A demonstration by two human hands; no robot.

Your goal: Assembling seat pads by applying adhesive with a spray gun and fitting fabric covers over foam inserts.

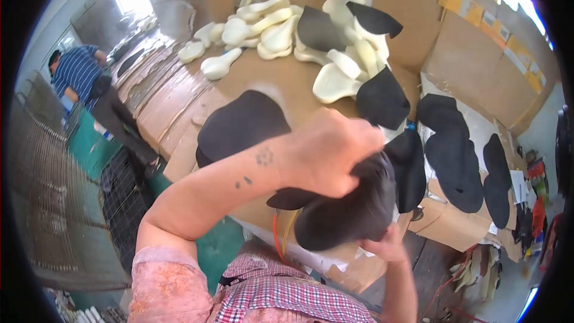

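In front of me is a black saddle cover (341,218), smooth and rounded, held tilted above the table. Stretched across from the left, my left hand (335,152) is closed at the cover's upper edge; the fingertips are partly hidden and slightly blurred. My right hand (387,245) grips the lower right edge, its fingers partly behind the cover. Whether a foam pad sits inside cannot be seen. Close by lie a black saddle-shaped piece (242,122), left of my left hand, and another black piece (408,170) to the right.
Cream foam saddle pads (278,36) are heaped at the back of the cardboard-covered table (257,75). Several black covers (451,155) lie along the right side. Cardboard walls (394,18) stand behind. At far left a person (89,87) in a striped shirt bends over another surface.
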